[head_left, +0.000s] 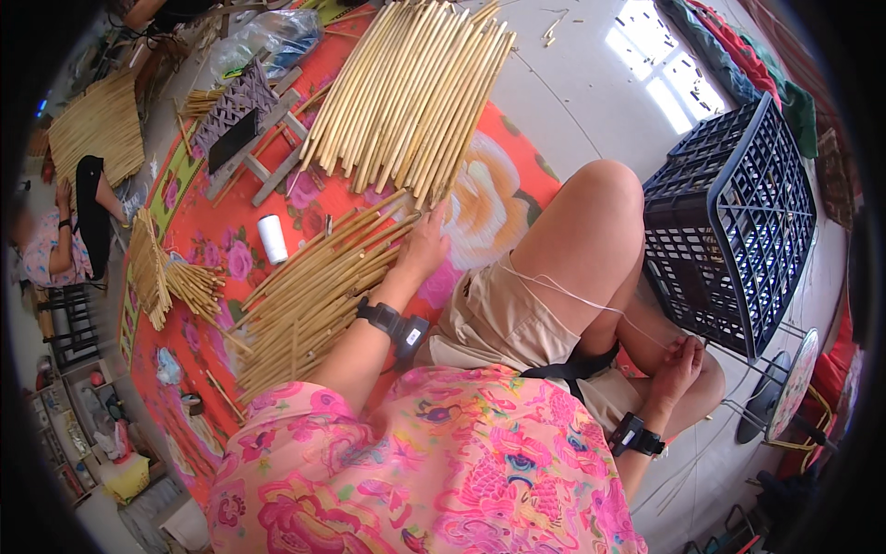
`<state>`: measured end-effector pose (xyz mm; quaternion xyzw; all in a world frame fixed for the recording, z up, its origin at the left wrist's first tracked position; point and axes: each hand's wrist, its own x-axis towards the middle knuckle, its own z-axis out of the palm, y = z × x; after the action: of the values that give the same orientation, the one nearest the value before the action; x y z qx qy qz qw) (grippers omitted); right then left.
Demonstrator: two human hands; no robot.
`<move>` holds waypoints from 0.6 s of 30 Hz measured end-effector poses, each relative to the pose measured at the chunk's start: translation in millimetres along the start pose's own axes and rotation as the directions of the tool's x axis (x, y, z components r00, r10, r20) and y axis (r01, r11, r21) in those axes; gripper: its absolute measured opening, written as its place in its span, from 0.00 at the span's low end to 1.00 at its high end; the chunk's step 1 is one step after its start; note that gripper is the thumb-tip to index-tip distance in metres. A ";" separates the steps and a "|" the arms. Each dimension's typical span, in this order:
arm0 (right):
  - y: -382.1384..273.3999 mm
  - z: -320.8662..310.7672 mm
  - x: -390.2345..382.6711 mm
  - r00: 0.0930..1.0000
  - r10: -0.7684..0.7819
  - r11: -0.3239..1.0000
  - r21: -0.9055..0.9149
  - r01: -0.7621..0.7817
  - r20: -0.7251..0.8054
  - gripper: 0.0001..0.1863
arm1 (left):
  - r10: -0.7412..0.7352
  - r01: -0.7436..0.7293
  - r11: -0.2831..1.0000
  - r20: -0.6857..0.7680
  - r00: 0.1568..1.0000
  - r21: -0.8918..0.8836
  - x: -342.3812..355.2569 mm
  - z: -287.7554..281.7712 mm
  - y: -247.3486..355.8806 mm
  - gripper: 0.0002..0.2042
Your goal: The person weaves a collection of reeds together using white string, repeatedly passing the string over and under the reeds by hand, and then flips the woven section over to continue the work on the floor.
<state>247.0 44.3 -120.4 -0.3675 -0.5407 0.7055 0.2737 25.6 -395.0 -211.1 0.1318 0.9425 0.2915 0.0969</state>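
My left hand (426, 245) is at the near ends of a row of pale straw-coloured sticks (406, 92) laid side by side, its fingers closed around the end of a stick at the row's right edge. Just left of that forearm lies a loose heap of thin, yellowish-brown sticks (314, 295). Beside my bent knee on the right, my right hand (681, 365) is closed in a pinch on a white string (591, 300). The string runs left over my leg to my thigh, and loose strands hang below the hand.
A dark plastic crate (729, 231) stands right of my knee, near a round-topped stand (794, 383). On the red floral mat (498, 148) are a white spool (272, 239), a small wooden stool (254, 138) and a tied stick bundle (171, 272). Another person (69, 231) sits far left.
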 end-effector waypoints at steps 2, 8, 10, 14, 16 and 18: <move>-1.9 4.4 0.2 1.000 -0.009 1.000 0.006 0.008 0.006 0.05 | 0.010 -0.010 1.000 -0.012 1.000 -0.022 2.0 0.4 -5.0 0.31; -1.7 2.6 2.1 1.000 0.018 0.999 0.027 -0.018 -0.001 0.05 | -0.108 0.112 0.992 0.064 0.992 -0.058 9.3 -5.2 2.7 0.32; -1.7 2.9 1.8 1.000 0.018 1.000 0.013 -0.018 -0.007 0.05 | -0.113 0.116 0.992 0.065 0.991 -0.041 8.9 -2.7 -1.2 0.33; 0.2 0.0 4.4 1.000 0.015 1.000 0.007 -0.015 0.001 0.05 | -0.074 0.075 0.997 0.030 0.997 -0.013 11.2 -2.0 -2.6 0.36; 1.3 -0.9 4.4 1.000 0.000 1.000 0.005 0.000 0.011 0.05 | -0.093 0.094 0.995 0.034 0.995 -0.025 12.6 -2.6 -0.7 0.36; 1.0 0.3 3.9 1.000 0.008 1.000 0.013 -0.008 0.010 0.06 | -0.128 0.124 0.988 -0.038 0.991 -0.091 12.1 -1.6 -2.5 0.37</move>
<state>244.5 47.0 -122.2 -0.3644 -0.5361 0.7118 0.2705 13.3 -394.2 -212.6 0.0608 0.9369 0.3293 0.1001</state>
